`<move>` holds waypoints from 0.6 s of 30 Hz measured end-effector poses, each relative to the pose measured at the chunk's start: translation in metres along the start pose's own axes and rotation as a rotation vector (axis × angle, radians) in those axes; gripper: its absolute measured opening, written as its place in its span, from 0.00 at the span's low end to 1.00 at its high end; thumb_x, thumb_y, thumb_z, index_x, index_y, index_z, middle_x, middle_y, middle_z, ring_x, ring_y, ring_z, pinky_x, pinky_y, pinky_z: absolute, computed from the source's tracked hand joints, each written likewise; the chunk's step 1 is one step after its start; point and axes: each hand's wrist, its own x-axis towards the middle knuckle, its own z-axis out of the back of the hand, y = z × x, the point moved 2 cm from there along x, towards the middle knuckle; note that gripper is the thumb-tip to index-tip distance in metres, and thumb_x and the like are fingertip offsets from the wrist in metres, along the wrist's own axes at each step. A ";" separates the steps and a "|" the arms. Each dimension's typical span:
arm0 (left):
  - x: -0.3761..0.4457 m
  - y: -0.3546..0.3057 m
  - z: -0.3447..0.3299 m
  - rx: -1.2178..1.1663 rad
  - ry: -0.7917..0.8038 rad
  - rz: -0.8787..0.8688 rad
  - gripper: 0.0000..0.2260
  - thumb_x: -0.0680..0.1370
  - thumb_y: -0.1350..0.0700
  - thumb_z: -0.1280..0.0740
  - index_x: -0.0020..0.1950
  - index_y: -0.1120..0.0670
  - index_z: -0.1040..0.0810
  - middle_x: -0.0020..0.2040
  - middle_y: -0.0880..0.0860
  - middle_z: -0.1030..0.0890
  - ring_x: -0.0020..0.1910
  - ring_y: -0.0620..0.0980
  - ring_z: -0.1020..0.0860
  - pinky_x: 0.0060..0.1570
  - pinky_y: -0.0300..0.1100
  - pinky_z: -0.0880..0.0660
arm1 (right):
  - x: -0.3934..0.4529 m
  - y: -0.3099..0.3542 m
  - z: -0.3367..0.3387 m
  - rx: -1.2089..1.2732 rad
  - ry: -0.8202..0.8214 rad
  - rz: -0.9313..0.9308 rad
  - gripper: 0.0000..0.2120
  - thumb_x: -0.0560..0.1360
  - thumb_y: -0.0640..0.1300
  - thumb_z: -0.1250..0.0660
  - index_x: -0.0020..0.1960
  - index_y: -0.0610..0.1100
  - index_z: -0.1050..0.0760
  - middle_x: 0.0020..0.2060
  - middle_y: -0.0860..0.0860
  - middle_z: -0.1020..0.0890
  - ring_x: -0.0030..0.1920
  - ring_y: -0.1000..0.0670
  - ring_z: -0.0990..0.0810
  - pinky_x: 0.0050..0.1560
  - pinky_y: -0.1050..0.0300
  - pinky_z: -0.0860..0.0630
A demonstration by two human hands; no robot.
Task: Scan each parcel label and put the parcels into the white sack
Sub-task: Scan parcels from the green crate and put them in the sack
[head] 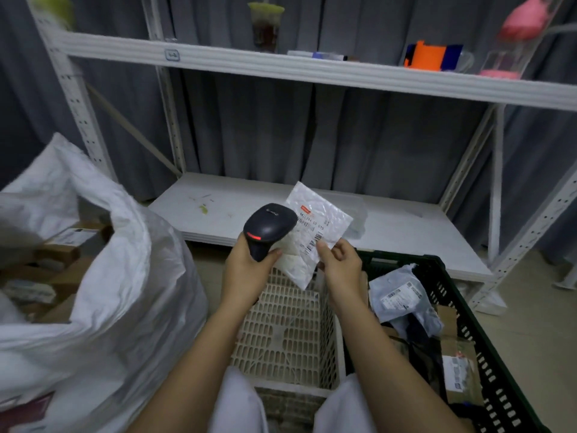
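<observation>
- Grey curtain [249, 126] behind a white metal rack [312, 70]; top shelf carries a drink cup [266, 26], an orange-and-blue block [431, 56] and something pink [524, 23], all blurred.
- Lower shelf board [237, 204] is white, with a few green scraps on it.
- Left hand [246, 270] is wrapped around the handle of a black scanner [268, 226]; thumb lies across the right side of the handle, red light shows on the near face.
- Right hand [338, 264] pinches a white parcel [312, 232] at its right edge; thumb tip [321, 246] sits on the front just beside the barcode, other fingers curl behind it.
- Parcel is held in the air, tilted, above a cream crate [290, 326]; label faces the camera, its upper left part hidden behind the scanner head.
- White sack [125, 276] stands open on the left, with cardboard boxes [59, 251] visible inside.
- Dark green crate [462, 310] on the right holds a grey bagged parcel [399, 298] and brown labelled packets [459, 370].
- Crate contents under the grey bag are too dark to sort out.
</observation>
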 end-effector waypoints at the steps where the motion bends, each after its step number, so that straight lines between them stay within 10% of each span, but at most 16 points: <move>1: -0.004 -0.011 0.013 -0.023 -0.035 -0.024 0.20 0.72 0.59 0.26 0.62 0.51 0.26 0.52 0.46 0.21 0.53 0.46 0.23 0.50 0.38 0.31 | -0.007 0.013 -0.012 0.037 0.029 0.029 0.05 0.78 0.38 0.33 0.47 0.47 0.22 0.42 0.52 0.16 0.41 0.56 0.17 0.41 0.64 0.21; 12: -0.056 -0.085 0.211 -0.007 -0.459 -0.078 0.17 0.70 0.51 0.25 0.57 0.50 0.24 0.48 0.50 0.17 0.48 0.53 0.19 0.50 0.49 0.22 | -0.108 0.137 -0.180 0.213 0.351 0.218 0.05 0.78 0.39 0.34 0.46 0.48 0.23 0.45 0.51 0.16 0.47 0.52 0.16 0.46 0.56 0.18; 18: -0.083 -0.082 0.276 0.055 -0.562 -0.014 0.22 0.70 0.49 0.26 0.62 0.48 0.26 0.54 0.50 0.19 0.54 0.52 0.21 0.56 0.50 0.24 | -0.146 0.125 -0.257 -0.462 0.574 0.527 0.08 0.78 0.43 0.35 0.56 0.43 0.22 0.50 0.48 0.18 0.49 0.47 0.19 0.49 0.43 0.20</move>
